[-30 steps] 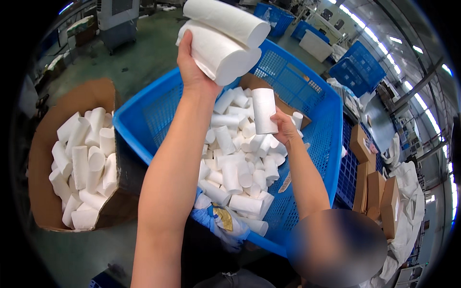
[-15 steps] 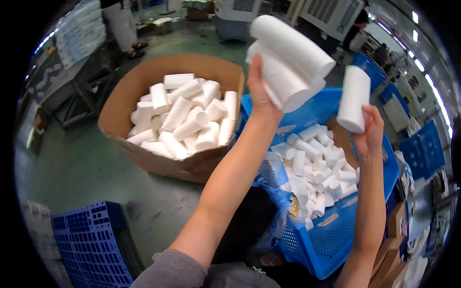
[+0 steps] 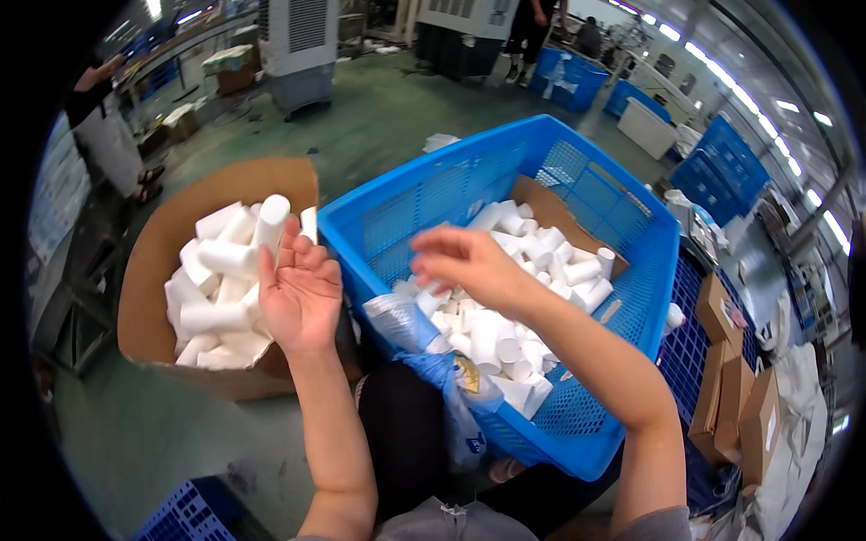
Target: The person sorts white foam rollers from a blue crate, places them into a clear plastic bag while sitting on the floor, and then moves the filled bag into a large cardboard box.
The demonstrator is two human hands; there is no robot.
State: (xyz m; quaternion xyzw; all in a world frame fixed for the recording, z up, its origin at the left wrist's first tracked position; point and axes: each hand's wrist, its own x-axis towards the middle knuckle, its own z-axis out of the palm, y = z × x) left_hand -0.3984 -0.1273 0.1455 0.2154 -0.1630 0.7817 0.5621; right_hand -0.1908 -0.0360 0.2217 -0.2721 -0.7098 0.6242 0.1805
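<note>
My left hand (image 3: pixel 305 293) is palm up at the near right side of a brown cardboard box (image 3: pixel 144 298), fingers apart and nothing in the palm. Just beyond its fingertips a white paper roll (image 3: pixel 271 219) leans on the other white rolls (image 3: pixel 216 317) heaped in the box. Above a blue plastic basket (image 3: pixel 410 194) is my right hand (image 3: pixel 469 261), turned left, its fingers loosely stretched and slightly blurred, with no roll visible in it. Under it lie many white paper rolls (image 3: pixel 492 338), partly hidden by the hand and forearm.
A blue-and-white plastic bag (image 3: pixel 442 365) hangs over the basket's near left edge. Flattened cardboard (image 3: pixel 722 397) lies on a blue pallet (image 3: pixel 672 361) at the right. Another pallet (image 3: pixel 185 518) is at the lower left. People stand farther off, near an air cooler (image 3: pixel 302 45).
Both hands have come down and let go of the rolls: several from the left, one from the right. The view has turned, so box and basket appear farther left.
</note>
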